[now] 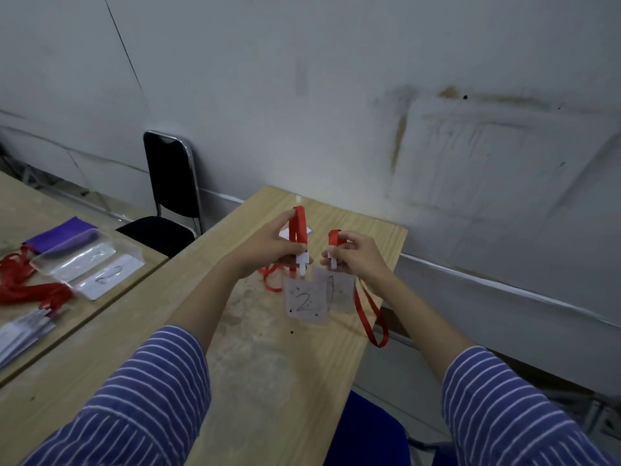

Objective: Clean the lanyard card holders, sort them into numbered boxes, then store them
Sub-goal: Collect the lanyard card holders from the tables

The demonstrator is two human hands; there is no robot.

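My left hand (268,245) pinches the red strap and white clip of a clear card holder marked "2" (305,301), which hangs above the wooden table (255,364). My right hand (353,255) grips the red strap and clip of a second holder marked "1" (341,292), partly behind the first. Its red lanyard loop (371,317) dangles past the table's right edge. On the left table sit clear boxes, one labelled "2" (107,274), beside a pile of red lanyards (23,280) with several more holders (23,334).
A purple cloth (64,232) lies behind the boxes on the left table. A black chair (171,196) stands against the wall between the tables. A blue chair seat (366,432) is below the table's right edge. A small white paper (295,232) lies behind my hands.
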